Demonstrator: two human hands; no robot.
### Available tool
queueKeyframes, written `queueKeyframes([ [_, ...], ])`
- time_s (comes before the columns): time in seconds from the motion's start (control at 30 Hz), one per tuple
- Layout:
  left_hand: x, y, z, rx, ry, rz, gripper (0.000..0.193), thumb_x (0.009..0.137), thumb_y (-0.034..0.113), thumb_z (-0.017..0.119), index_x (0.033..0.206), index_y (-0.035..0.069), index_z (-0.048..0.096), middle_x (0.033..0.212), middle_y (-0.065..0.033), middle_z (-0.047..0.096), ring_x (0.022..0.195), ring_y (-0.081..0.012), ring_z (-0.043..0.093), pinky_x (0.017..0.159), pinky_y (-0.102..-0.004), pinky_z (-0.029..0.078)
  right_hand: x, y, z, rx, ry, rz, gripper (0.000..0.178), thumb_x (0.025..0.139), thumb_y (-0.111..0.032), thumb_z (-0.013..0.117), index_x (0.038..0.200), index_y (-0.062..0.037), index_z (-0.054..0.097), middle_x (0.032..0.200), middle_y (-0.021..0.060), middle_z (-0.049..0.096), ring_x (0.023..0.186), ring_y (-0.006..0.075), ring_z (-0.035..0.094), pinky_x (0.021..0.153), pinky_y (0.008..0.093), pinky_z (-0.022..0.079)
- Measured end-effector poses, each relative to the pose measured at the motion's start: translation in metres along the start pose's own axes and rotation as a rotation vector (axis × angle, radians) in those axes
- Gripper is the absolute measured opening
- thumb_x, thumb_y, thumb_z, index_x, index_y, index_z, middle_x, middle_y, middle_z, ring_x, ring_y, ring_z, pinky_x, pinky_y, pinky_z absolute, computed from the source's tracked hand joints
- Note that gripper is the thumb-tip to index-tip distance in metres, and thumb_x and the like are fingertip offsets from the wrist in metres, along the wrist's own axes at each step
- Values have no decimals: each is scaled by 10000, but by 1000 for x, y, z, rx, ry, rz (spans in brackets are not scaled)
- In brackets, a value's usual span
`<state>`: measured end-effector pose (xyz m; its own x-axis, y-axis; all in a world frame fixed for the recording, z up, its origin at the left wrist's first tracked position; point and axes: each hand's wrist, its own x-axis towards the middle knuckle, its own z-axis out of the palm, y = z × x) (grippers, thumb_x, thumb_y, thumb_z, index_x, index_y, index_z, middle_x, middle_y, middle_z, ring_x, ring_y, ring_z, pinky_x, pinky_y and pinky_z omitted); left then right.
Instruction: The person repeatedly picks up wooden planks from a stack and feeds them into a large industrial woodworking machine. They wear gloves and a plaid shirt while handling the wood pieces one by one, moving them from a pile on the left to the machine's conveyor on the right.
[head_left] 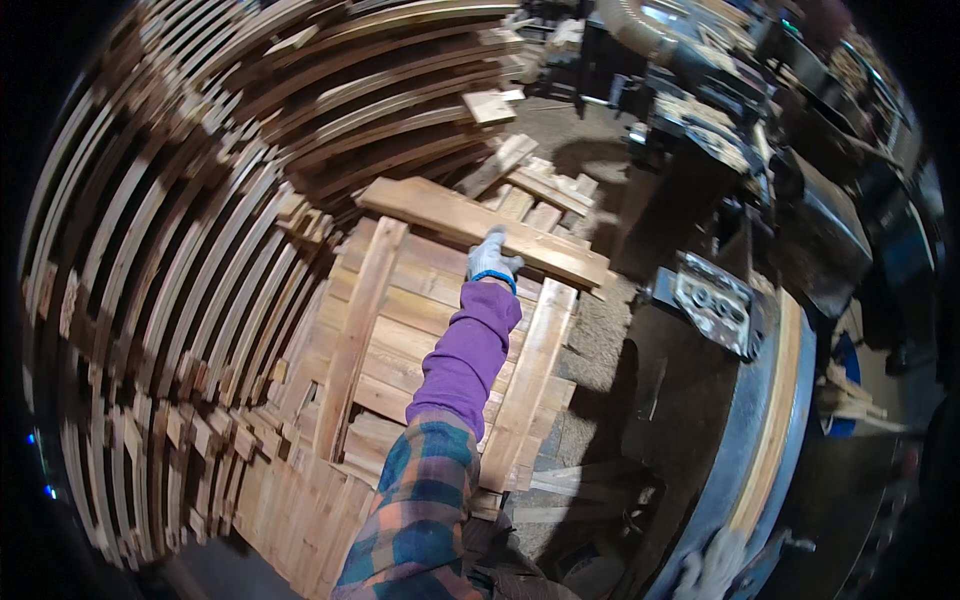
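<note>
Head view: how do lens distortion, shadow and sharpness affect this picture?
In the head view, the long pale wooden strip bows near the rim and the corners go black; in the same head view, dark shadow crosses the sawdust-strewn floor; head view again, the pale-gloved right hand looks soft, the pale-gloved left hand clearer.

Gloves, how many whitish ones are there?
2: one on the left hand, touching the crosswise plank; one on the right hand, at the near end of the long wooden strip. Others may hide in shadow.
</note>
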<state>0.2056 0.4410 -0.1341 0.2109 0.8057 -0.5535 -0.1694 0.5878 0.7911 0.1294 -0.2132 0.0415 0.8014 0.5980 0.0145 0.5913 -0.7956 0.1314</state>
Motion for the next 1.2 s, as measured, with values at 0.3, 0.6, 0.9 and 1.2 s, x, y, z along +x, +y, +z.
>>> queueKeyframes([
  [0.3,-125,-11,-115,-586,-630,163,363,750,157,752,1071,37,631,1100,-177,664,1097,-400,629,989,-531,523,157,4,21,22,160,128,500,1010,-264,445,1477,-86,430,1502,162,428,1409,323,361,1195,458,215],
  [0.6,-361,-103,-79,-492,-862,177,319,877,276,637,1095,48,584,1272,-190,598,1166,-311,593,1043,-457,479,57,-99,-76,758,78,-251,694,877,-296,680,1454,-3,428,1473,240,440,1353,387,439,1105,412,360],
  [0.9,-491,-141,-72,51,-815,-348,306,925,83,623,1216,30,544,981,-91,636,840,-173,665,724,-289,589,-174,-90,-65,579,52,507,838,830,-388,691,1495,-1,360,1456,223,465,1258,377,502,1062,431,372],
  [1.2,-438,-93,-89,23,-744,-530,327,891,85,691,1194,29,581,985,-87,656,772,-193,659,654,-330,577,28,-36,-18,-531,-13,55,561,947,-279,533,1453,-59,431,1441,232,470,1297,414,464,1118,464,342],
])
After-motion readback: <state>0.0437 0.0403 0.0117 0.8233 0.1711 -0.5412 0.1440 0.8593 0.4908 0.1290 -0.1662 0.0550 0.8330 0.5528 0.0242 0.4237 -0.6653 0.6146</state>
